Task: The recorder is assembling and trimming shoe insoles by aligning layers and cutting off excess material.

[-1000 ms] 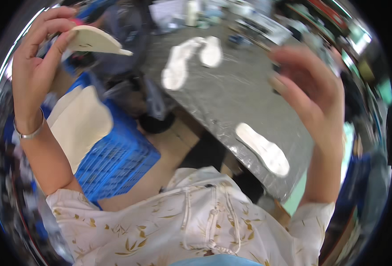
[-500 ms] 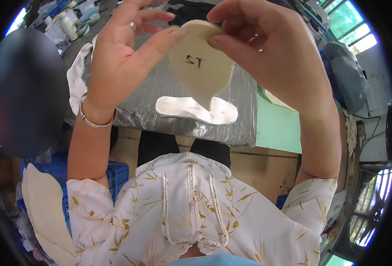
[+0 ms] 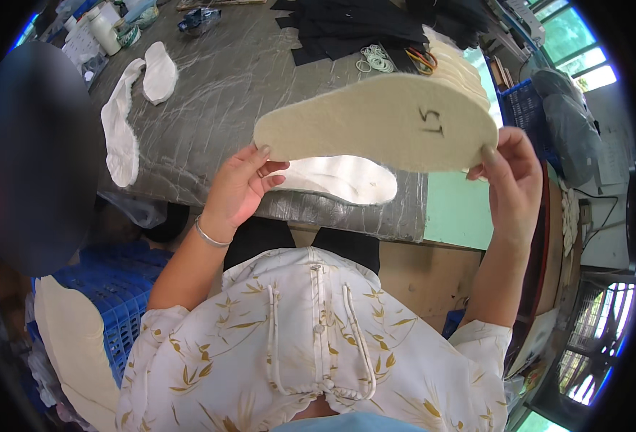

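A cream felt insole (image 3: 361, 119) with a dark handwritten mark is held up sideways over the table's near edge. My left hand (image 3: 240, 186) pinches its narrow heel end between thumb and fingers. At the wide toe end, my right hand (image 3: 509, 176) grips the rim with the thumb on the marked face. Just beneath it a white insole (image 3: 339, 178) lies on the table, partly hidden by my left fingers and the felt one. Two more white pieces lie to the left: a long curved insole (image 3: 120, 129) and a shorter rounded one (image 3: 160, 73).
Black fabric pieces (image 3: 361, 27), pale rubber bands (image 3: 377, 59) and a stack of cream insoles (image 3: 456, 65) sit at the back of the grey table (image 3: 210, 108). A green board (image 3: 458, 209) adjoins it on the right. Blue crates (image 3: 127, 288) stand lower left, beside large cream sheets (image 3: 77, 338).
The felt insole has turned from upright and end-on to lying sideways, marked face showing. My hands have come lower and spread apart to its two ends.
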